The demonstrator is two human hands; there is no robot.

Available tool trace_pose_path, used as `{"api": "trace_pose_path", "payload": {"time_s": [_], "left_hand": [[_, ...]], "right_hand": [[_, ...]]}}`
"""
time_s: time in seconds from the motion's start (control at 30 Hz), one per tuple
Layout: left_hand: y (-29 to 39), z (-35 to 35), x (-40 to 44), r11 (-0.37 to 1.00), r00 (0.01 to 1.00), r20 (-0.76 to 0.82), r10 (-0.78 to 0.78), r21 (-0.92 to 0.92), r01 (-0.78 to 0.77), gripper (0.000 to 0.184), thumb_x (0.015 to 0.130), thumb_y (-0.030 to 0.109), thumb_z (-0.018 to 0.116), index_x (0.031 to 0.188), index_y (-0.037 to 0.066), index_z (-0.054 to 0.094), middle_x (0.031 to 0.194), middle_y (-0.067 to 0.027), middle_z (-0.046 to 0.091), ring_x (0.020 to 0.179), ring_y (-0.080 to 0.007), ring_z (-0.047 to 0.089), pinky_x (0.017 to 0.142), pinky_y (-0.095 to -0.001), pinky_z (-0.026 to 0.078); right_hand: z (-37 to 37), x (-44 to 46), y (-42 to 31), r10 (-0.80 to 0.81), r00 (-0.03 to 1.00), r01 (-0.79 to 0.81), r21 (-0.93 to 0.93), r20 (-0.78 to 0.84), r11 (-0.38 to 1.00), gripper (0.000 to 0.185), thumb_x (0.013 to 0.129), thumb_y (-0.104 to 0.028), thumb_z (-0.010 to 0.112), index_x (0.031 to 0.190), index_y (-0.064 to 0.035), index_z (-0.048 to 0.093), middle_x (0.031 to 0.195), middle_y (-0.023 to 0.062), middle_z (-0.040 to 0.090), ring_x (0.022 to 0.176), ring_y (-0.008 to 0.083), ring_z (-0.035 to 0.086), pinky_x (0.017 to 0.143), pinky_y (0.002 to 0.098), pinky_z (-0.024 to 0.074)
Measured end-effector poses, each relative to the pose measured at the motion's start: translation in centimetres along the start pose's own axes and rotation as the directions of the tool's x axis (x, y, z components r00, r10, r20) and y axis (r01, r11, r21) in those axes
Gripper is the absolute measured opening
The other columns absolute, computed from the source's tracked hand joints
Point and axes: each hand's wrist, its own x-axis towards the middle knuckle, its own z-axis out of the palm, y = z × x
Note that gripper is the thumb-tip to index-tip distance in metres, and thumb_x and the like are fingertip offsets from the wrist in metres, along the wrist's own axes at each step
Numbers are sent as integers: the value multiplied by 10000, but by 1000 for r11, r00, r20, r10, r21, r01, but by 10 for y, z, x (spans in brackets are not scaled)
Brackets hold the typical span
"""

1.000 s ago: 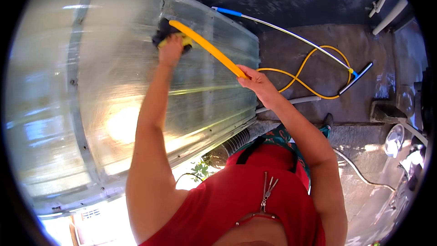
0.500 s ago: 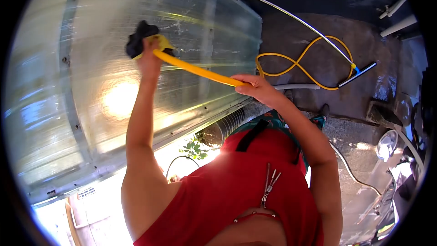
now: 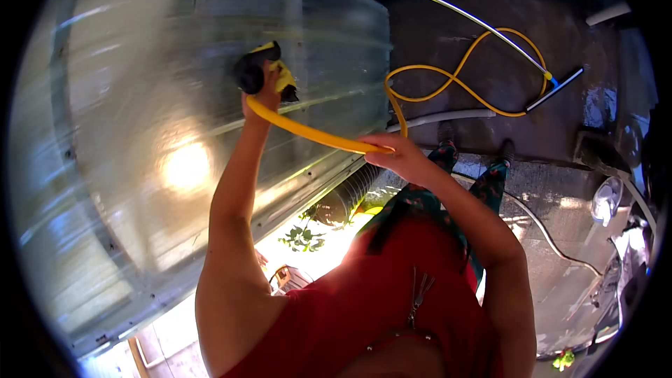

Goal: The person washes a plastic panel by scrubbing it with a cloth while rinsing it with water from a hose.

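Note:
My left hand (image 3: 264, 89) is closed around a crumpled black-and-yellow cloth (image 3: 285, 78), held at the large translucent ribbed panel (image 3: 168, 91). One end of a yellow hose (image 3: 308, 131) reaches the heel of that hand; whether the fingers also grip it is hidden. My right hand (image 3: 397, 155) is wrapped round the same hose farther along, in front of my waist. Between the two hands the hose sags slightly. Beyond the right hand it runs down to loops on the floor.
A squeegee (image 3: 553, 89) with a long silver pole and blue grip lies across the dark wet floor, over the hose loops. A grey pipe (image 3: 448, 117) lies near my feet. A black corrugated duct (image 3: 343, 199) sits under the panel's edge. A clear plastic container (image 3: 607, 201) stands at right.
My left hand has moved right across the panel with the cloth, which has turned in the grip. The hose between my hands bends more. My view has shifted a little.

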Motion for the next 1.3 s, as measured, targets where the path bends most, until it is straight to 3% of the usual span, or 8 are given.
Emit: {"api": "trace_pose_path", "payload": {"time_s": [0.23,0.37,0.5,0.57,0.67,0.77,0.97,1.3], "left_hand": [[142,119,89,973,911,342,232,-96,-211,580,879,400,575,1422,248,438,1561,18,284,1323,-258,440,1091,-457,311],[157,194,89,918,904,413,111,-390,66,465,909,317,581,1355,198,528,1421,-66,493,1270,-269,488,1041,-412,355],[65,66,65,972,951,-254,178,-106,-211,360,909,123,539,1264,127,598,1347,-117,554,1218,-258,534,1013,-322,392],[23,4,64,838,931,-359,-63,-526,-146,516,796,14,603,1293,146,580,1355,-111,547,1167,-291,572,961,-351,460],[-59,-53,64,992,892,-453,-2,-110,-54,643,771,64,655,1371,240,507,1432,-62,477,1222,-282,536,987,-370,457],[-69,-110,80,991,952,-306,-15,119,54,626,801,193,686,1388,217,471,1559,-41,271,1308,-296,449,1023,-341,434],[-17,-13,149,990,958,-262,116,-43,-131,686,741,391,739,1339,155,500,1489,-173,355,1327,-378,404,1073,-490,342],[163,131,245,970,913,332,238,-29,-242,508,869,450,613,1321,229,544,1429,-130,460,1200,-347,535,922,-501,452]], "right_hand": [[-47,-4,31,-4,992,8,31,-128,999,316,897,-141,672,1197,-50,642,1039,81,674,944,156,616,838,287,480],[-51,-5,49,-27,985,32,28,-168,999,308,898,-135,669,1193,-48,641,1005,75,672,886,147,614,793,281,481],[-48,-4,40,-54,984,65,58,-169,996,306,900,-132,667,1192,-44,638,966,64,663,868,134,607,757,277,477],[-47,-3,32,-94,979,109,76,-180,991,308,905,-133,660,1197,-37,631,989,61,649,912,129,604,795,267,479],[-44,2,27,-99,977,122,110,-189,986,313,909,-136,656,1201,-27,624,1031,59,638,955,129,598,834,263,477],[-46,11,17,-72,983,97,144,-166,985,319,912,-143,655,1203,-19,620,1065,59,632,982,133,594,863,266,470],[-60,26,14,-138,963,171,129,-230,977,324,918,-158,647,1207,-16,615,1065,83,632,955,165,601,854,293,466],[-81,15,46,-255,856,234,-101,-449,967,309,913,-184,637,1191,-50,623,870,64,614,844,214,577,835,341,386]]}}
